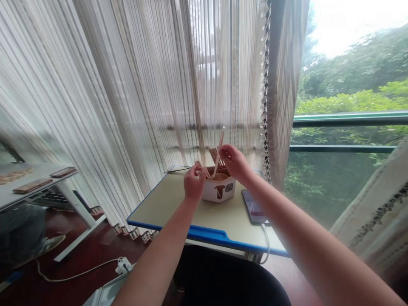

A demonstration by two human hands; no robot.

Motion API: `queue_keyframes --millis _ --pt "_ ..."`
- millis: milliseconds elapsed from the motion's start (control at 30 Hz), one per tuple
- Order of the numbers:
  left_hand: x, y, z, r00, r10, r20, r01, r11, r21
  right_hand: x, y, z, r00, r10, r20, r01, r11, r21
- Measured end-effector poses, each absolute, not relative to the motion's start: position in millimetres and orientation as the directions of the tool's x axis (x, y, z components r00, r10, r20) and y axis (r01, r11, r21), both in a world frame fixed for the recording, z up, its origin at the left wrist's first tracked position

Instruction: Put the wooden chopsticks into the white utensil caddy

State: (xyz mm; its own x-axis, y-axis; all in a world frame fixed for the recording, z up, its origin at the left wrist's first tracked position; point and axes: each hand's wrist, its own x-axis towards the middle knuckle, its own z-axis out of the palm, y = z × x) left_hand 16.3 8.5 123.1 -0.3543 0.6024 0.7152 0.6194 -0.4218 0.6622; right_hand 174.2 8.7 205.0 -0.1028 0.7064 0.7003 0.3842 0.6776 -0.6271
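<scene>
On the small table stands a white utensil holder (208, 193) with a brown inside and a dark cut-out on its front. Several thin brown chopsticks (214, 154) stick up out of its back. My right hand (235, 163) is closed at the holder's right rim, pinching a long pale stick (222, 138). The stick stands nearly upright, its lower end in the holder's opening. At the left rim, my left hand (194, 182) is closed on a short pale piece (198, 163), whose kind I cannot make out. My fingers hide part of each piece.
A phone (252, 206) with a white cable lies right of the holder on the blue-edged table (159, 208). String curtains (143, 85) hang behind it. At left is a white desk (35, 191) with wooden pieces; a person's leg shows beneath. A power strip (123, 265) lies low left.
</scene>
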Motion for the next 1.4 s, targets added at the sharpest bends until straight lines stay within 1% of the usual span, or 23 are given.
queue_keyframes --millis 33,100,167,267,333,500,600,700,867,1033,1200,1300,1400 --pt "15 15 125 -0.36 0.643 0.676 0.619 -0.378 0.689 176 13 205 -0.12 0.713 0.691 0.413 0.669 -0.618" --pt "13 25 128 -0.324 0.722 0.611 0.639 -0.309 0.705 176 20 200 -0.168 0.729 0.663 0.468 0.651 -0.597" --pt "11 31 131 -0.278 0.774 0.568 0.683 -0.256 0.684 176 27 192 -0.199 0.74 0.642 0.516 0.636 -0.573" --pt "10 35 132 -0.222 0.81 0.543 0.732 -0.229 0.641 175 38 179 -0.185 0.732 0.655 0.568 0.624 -0.537" --pt "11 36 130 -0.191 0.815 0.547 0.736 -0.25 0.629 175 45 170 -0.19 0.734 0.652 0.58 0.619 -0.529" --pt "15 41 125 -0.168 0.809 0.564 0.73 -0.282 0.622 179 60 152 -0.266 0.79 0.553 0.569 0.591 -0.571" --pt "17 43 122 -0.169 0.818 0.55 0.682 -0.306 0.664 182 67 145 -0.296 0.8 0.521 0.602 0.58 -0.549" --pt "18 42 119 -0.156 0.838 0.523 0.624 -0.327 0.71 186 73 138 -0.362 0.784 0.504 0.605 0.609 -0.513" --pt "19 39 117 -0.174 0.844 0.507 0.587 -0.325 0.742 190 79 127 -0.421 0.776 0.469 0.561 0.629 -0.538" --pt "21 41 115 -0.185 0.858 0.48 0.568 -0.305 0.765 189 83 120 -0.412 0.791 0.452 0.58 0.61 -0.539" --pt "21 44 111 -0.183 0.861 0.474 0.54 -0.315 0.781 182 80 120 -0.405 0.798 0.447 0.643 0.596 -0.481" --pt "21 42 112 -0.196 0.859 0.473 0.55 -0.303 0.778 178 77 120 -0.394 0.813 0.428 0.68 0.571 -0.46" --pt "23 37 116 -0.209 0.854 0.476 0.575 -0.286 0.766 175 75 119 -0.368 0.818 0.442 0.698 0.557 -0.45"
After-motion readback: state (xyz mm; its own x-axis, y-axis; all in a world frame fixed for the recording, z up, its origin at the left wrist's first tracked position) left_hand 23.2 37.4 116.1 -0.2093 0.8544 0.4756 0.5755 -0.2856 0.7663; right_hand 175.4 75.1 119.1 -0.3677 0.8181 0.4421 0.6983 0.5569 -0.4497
